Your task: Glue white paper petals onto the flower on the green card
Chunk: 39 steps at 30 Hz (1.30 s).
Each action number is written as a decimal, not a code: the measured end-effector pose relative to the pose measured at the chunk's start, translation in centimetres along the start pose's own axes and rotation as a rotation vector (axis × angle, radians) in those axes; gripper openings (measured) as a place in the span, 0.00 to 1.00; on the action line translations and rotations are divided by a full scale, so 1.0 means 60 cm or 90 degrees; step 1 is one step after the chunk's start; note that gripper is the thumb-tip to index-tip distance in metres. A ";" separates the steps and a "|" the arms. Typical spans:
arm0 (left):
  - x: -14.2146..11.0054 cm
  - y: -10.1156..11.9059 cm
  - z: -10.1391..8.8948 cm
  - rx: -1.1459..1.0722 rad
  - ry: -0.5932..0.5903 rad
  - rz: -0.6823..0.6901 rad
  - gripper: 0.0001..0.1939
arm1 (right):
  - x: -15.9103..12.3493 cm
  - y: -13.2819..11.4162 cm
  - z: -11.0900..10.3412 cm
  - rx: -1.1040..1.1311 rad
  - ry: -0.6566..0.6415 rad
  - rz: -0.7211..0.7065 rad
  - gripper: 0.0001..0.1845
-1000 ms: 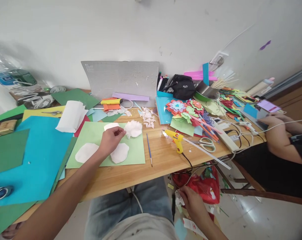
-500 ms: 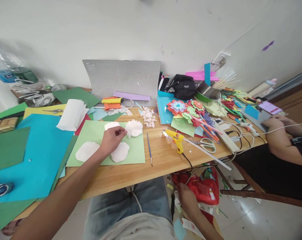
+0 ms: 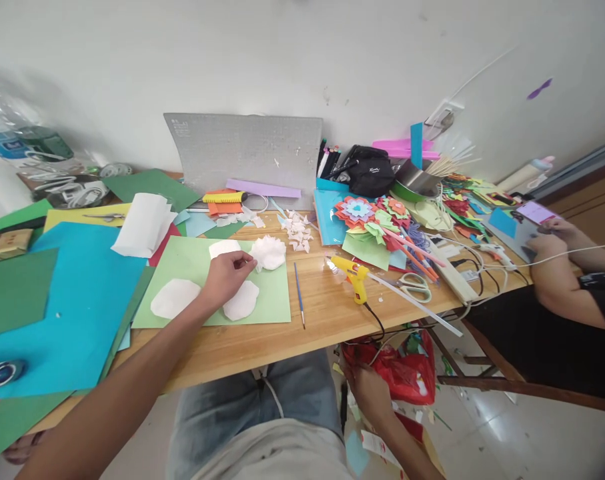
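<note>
My left hand [image 3: 225, 279] rests on a light green sheet [image 3: 272, 303] on the wooden table [image 3: 327, 313]. Its thumb and fingers pinch the edge of a fluffy white paper flower [image 3: 268, 253]. Three flat white paper rounds lie around that hand; one [image 3: 175, 298] sits to its left. My right hand [image 3: 369, 393] hangs below the table edge, beside my knee. It reaches down by a red plastic bag [image 3: 407, 370] on the floor, fingers curled and mostly hidden.
A yellow glue gun [image 3: 351, 272], a thin brush [image 3: 299, 295] and scissors [image 3: 415, 285] lie right of the green sheet. Colored sheets, one big blue [image 3: 62, 307], cover the left side. Paper flowers [image 3: 367, 217] pile at the back right. Another person's arms [image 3: 557, 267] work at the far right.
My right hand has moved left and closer in below the table edge. My left hand stays pinched on the white flower.
</note>
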State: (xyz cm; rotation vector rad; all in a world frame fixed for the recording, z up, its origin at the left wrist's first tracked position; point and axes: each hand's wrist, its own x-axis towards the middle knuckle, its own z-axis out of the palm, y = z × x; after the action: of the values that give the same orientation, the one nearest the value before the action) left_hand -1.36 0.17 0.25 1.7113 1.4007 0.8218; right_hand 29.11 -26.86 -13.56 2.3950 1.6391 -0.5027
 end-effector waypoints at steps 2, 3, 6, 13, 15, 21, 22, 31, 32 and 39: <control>0.000 -0.003 0.003 0.009 0.004 0.002 0.14 | -0.004 -0.001 -0.009 -0.010 -0.001 0.019 0.21; 0.000 -0.004 0.003 0.018 0.008 0.002 0.14 | -0.006 0.000 -0.014 -0.003 0.000 0.019 0.20; 0.000 -0.007 0.004 0.047 0.020 0.004 0.14 | -0.017 0.006 -0.041 0.068 0.084 -0.031 0.16; 0.002 -0.012 0.006 0.114 0.009 0.016 0.13 | -0.027 0.016 -0.162 0.235 0.468 -0.175 0.08; 0.002 -0.011 0.008 0.135 0.017 0.030 0.13 | -0.012 0.013 -0.188 0.222 0.532 -0.162 0.09; -0.001 -0.002 0.013 0.172 0.041 0.043 0.13 | 0.061 -0.034 -0.229 0.230 0.599 -0.138 0.19; -0.001 0.000 0.015 0.173 0.047 0.047 0.13 | 0.074 -0.044 -0.234 0.246 0.590 -0.130 0.21; 0.006 -0.011 0.030 0.201 0.090 0.052 0.11 | 0.131 -0.088 -0.271 0.322 0.479 -0.044 0.27; 0.007 -0.013 0.030 0.208 0.093 0.047 0.11 | 0.134 -0.089 -0.274 0.324 0.466 -0.045 0.26; 0.006 -0.012 0.032 0.237 0.099 0.006 0.11 | 0.155 -0.095 -0.273 0.315 0.441 -0.068 0.23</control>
State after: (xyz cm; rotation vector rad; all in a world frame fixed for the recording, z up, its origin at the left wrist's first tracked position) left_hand -0.02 0.32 -1.31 1.9656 1.7368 0.7463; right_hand 29.59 -11.09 -1.85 3.0976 2.1131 -0.0820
